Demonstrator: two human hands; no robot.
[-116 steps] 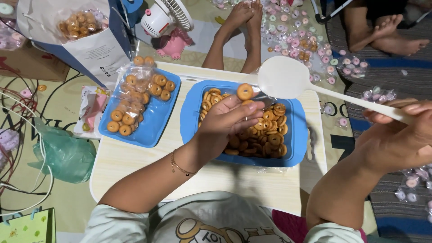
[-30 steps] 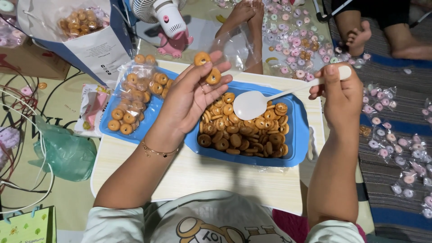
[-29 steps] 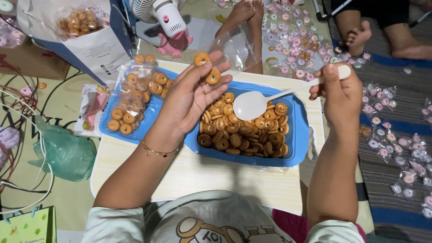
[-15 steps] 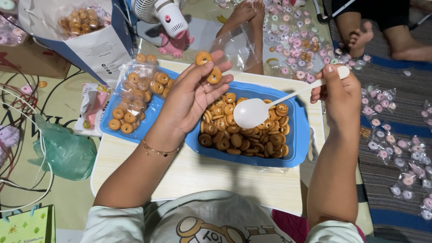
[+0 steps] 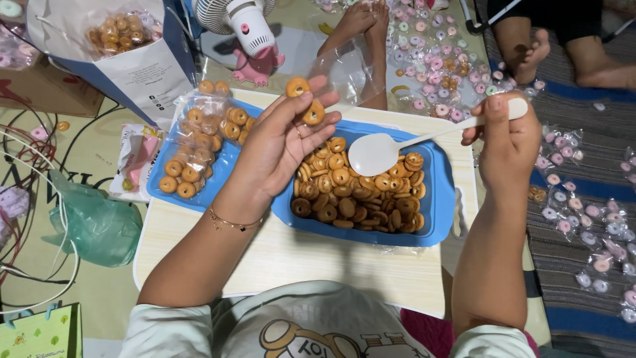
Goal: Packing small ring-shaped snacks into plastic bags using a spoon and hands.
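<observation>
Pale wood, the low tabletop (image 5: 285, 265) carries two blue trays: the right tray (image 5: 442, 199) is heaped with small round golden-brown ring biscuits (image 5: 351, 199), the left tray (image 5: 159, 199) holds clear packets of the same. Above the right tray the left hand (image 5: 278, 149) pinches two biscuits (image 5: 305, 99) at its raised fingers (image 5: 311, 129), one above the other (each with a darker centre). Beside it, the right hand (image 5: 507, 142) has its fingers closed around the handle of one white plastic spoon (image 5: 377, 152), whose empty bowl hovers over the heap. One small fan (image 5: 242, 20) stands beyond.
</observation>
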